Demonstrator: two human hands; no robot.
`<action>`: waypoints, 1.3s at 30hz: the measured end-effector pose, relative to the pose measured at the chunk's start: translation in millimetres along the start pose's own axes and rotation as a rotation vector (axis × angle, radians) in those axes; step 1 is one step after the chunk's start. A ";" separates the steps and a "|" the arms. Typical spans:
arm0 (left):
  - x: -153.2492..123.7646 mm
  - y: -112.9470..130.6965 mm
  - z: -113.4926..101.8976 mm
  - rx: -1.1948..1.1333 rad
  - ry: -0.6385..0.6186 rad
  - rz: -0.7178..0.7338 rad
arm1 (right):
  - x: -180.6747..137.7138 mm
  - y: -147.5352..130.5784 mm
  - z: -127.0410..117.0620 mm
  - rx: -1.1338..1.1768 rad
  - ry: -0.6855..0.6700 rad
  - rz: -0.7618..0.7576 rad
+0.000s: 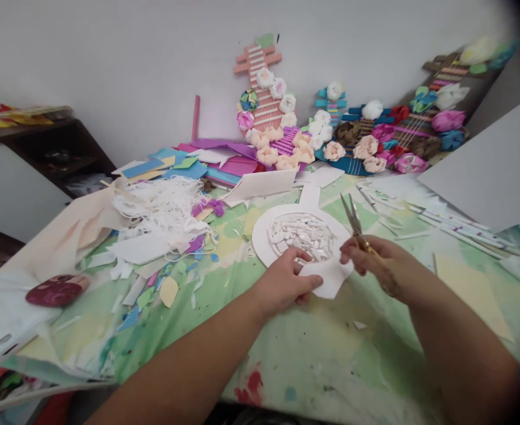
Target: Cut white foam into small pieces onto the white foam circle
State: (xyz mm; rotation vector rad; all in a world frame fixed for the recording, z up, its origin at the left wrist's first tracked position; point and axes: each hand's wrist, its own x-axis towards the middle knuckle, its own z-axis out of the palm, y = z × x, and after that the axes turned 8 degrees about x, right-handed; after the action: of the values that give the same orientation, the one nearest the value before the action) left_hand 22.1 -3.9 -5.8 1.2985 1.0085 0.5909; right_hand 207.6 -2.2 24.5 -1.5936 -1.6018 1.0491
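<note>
My left hand [286, 280] pinches the left edge of a white paper piece [330, 278], its thumb on top. My right hand [377, 260] is closed round a pair of scissors [352, 215], blades pointing up and away. Its fingertips are at the paper's right side; whether they grip it I cannot tell. Behind and partly under the paper lies a flat white round cutout [262, 236] with a straight neck [309, 196]. A heap of small white scraps [301, 233] fills the ring in its middle.
White shredded strips [157, 206] and coloured paper scraps [169, 289] lie to the left, near a dark red patterned object [58, 290]. Paper-flower guitar shapes [268, 106] lean on the wall. Rolled paper sticks [458, 230] and a pale yellow sheet [470, 289] lie right.
</note>
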 end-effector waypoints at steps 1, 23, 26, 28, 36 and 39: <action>-1.0 0.4 -0.4 0.036 -0.002 0.008 | -0.1 2.1 8.5 0.076 -0.034 0.029; 11.8 6.2 -30.4 -0.435 0.480 0.122 | 63.9 32.3 10.1 -0.413 0.398 -0.038; 12.0 8.2 -32.1 -0.532 0.490 0.122 | 61.1 37.3 7.0 -0.394 0.399 -0.032; 12.0 8.6 -32.2 -0.546 0.471 0.114 | 57.5 40.9 3.7 -0.363 0.401 -0.031; 10.1 7.5 -32.1 -0.513 0.414 0.123 | 48.5 39.4 -2.2 -0.023 0.470 -0.014; 9.3 7.6 -31.8 -0.491 0.409 0.105 | 51.4 25.3 6.8 0.141 0.414 -0.043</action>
State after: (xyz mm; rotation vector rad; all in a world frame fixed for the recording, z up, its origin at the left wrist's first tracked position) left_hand 0.3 21.5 0.2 0.8111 1.0399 1.1385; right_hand 210.8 46.8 -5.7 -1.5517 -1.2501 0.7309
